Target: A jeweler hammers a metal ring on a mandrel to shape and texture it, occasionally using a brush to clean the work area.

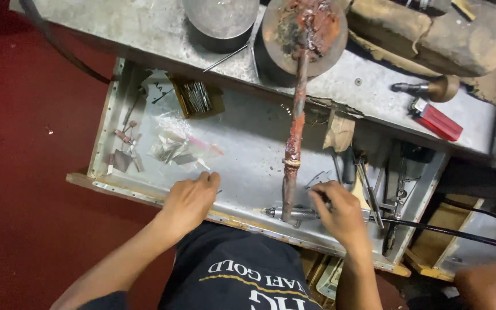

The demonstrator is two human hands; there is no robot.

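Head view: left hand (189, 199) at drawer (248, 149) front edge, right hand (340, 211) on handpiece (294, 213).

Bag (174, 144) contents too blurred.

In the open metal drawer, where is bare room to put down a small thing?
The widest bare patch of the drawer floor lies between the plastic bags and the rusty rod, above the left hand. Crowded: the right end with hand tools, by the right hand, and the left corner with small bits.
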